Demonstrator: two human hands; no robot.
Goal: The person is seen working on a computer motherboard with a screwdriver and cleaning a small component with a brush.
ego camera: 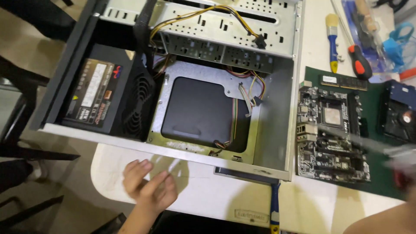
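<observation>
While your left hand (149,186) hovers flat over the near edge of the white desk (199,199), its fingers are spread loosely and hold nothing; it sits just near of the open computer case (277,130), not touching it. The case lies on its side across the desk, its inside bared: a black power supply (102,95) with a fan grille fills the left part, a dark square cutout shows in the metal tray at the middle, and coloured wires (242,99) trail over it. Your right hand (403,173) is at the right edge, blurred by motion, and seems to grip a long thin tool (368,145) with a red end; you cannot tell the grip for sure. That tool reaches over the motherboard (331,134), which lies on a green mat (381,182) to the right of the case. Far right lie a blue-handled brush (332,41) and a red-and-black screwdriver (357,58)
</observation>
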